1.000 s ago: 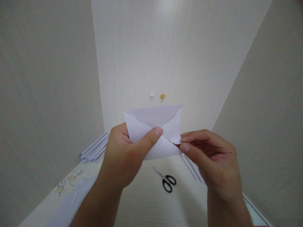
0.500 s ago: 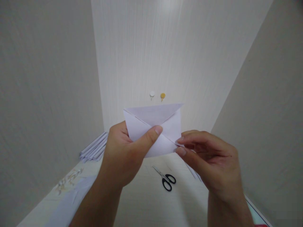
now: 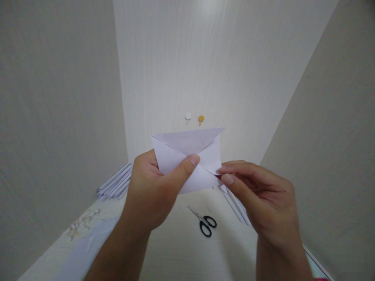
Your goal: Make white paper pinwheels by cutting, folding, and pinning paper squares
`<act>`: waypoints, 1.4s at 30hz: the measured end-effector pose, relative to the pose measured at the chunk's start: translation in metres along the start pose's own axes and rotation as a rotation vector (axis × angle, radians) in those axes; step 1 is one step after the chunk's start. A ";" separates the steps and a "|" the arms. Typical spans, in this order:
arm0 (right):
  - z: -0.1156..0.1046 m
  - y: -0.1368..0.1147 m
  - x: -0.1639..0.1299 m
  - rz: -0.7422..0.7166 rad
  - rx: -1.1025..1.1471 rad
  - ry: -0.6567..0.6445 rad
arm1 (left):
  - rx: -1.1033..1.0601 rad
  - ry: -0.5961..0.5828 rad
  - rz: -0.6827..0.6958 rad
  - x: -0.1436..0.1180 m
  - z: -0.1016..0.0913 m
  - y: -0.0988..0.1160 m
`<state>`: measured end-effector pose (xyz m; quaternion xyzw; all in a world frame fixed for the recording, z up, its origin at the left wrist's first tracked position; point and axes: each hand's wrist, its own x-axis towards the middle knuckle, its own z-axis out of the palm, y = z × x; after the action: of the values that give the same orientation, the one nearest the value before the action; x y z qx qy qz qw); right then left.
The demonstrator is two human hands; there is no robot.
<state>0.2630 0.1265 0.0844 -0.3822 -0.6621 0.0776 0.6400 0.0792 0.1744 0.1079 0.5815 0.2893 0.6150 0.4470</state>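
A white paper envelope point(image 3: 172, 156), folded with its flaps meeting near the middle, is held up above the table. My left hand point(image 3: 155, 191) grips it from the left, thumb pressed on the front where the flaps meet and fingers hidden behind. At the lower right corner, my right hand point(image 3: 260, 191) pinches the edge of the right flap between thumb and fingers. That flap's edge bends slightly away from the bottom flap there. Below the envelope, a pair of scissors point(image 3: 205, 224) with black handles lies on the table, touched by neither hand.
Several folded white paper strips point(image 3: 115, 181) lie at the back left, and more white strips point(image 3: 236, 205) lie behind my right hand. White sheets point(image 3: 88, 248) and small scraps point(image 3: 83, 224) are on the left. Two hooks point(image 3: 201, 118) are fixed to the back wall.
My right fingers have shifted slightly up and left, and the right flap's edge has lifted, opening a small gap at the lower right corner. My left hand keeps its hold.
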 end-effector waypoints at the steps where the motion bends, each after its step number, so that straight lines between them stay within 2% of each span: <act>1: 0.001 0.001 0.000 0.008 0.002 0.007 | -0.004 -0.012 0.005 0.001 -0.001 -0.001; 11: 0.004 -0.001 0.000 0.045 -0.016 0.092 | -0.017 -0.022 0.010 0.001 0.000 -0.002; 27: 0.006 -0.004 0.001 0.059 0.036 0.106 | -0.012 -0.013 0.022 0.002 0.000 -0.004; 34: 0.008 -0.006 0.003 0.079 0.059 0.173 | 0.000 -0.030 0.022 0.001 0.000 -0.002; 42: 0.009 -0.003 0.003 0.115 0.149 0.177 | -0.031 -0.032 0.027 0.002 0.003 -0.004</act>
<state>0.2538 0.1302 0.0869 -0.3764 -0.5724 0.1293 0.7169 0.0831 0.1770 0.1054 0.5880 0.2647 0.6162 0.4522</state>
